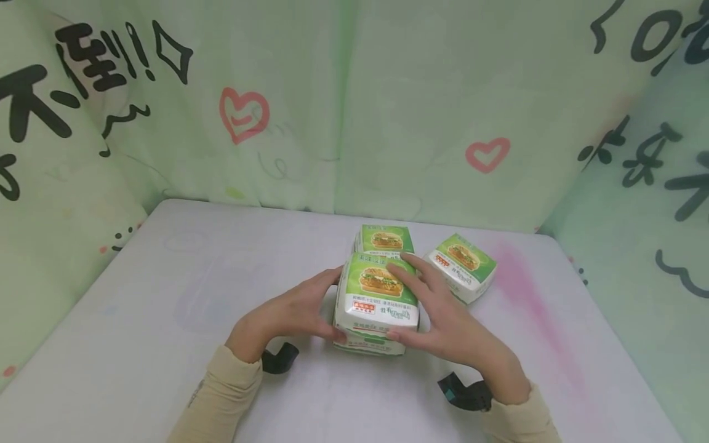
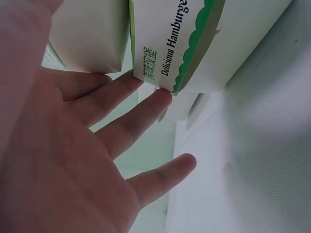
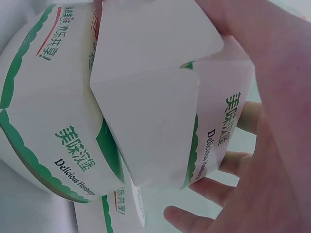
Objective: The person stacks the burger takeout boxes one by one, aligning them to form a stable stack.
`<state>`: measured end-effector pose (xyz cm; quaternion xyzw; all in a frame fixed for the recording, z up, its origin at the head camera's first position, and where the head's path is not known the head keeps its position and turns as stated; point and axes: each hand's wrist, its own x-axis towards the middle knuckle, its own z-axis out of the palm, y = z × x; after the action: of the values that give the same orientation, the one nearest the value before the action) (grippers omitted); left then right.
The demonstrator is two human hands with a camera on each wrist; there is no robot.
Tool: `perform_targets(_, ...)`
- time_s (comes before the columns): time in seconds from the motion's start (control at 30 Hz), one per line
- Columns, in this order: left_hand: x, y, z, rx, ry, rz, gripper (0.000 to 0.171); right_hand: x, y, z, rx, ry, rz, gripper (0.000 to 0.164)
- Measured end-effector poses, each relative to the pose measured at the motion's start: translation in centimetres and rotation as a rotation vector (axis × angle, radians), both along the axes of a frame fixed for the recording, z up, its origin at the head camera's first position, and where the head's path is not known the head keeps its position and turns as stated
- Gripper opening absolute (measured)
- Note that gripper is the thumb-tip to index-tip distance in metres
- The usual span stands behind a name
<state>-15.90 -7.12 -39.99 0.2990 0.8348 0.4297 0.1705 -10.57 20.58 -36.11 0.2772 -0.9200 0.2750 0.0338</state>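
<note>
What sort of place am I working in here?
Likely a makeshift recording booth, though I can't be sure: a white-topped table stands against pale green hangings with doodled hearts, and burger boxes are on it.

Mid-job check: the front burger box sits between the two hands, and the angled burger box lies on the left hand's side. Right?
No: the head view shows the angled burger box on the side of the right hand. The front burger box sits between that hand and the left hand.
</note>
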Motion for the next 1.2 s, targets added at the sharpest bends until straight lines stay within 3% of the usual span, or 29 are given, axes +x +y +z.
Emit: perform_targets(1.2,-0.32,-0.17,-0.1,0.057,-0.009,-0.019,0.116,-0.13,-0.1,0.06,0.0,0.006,0.009,0.091)
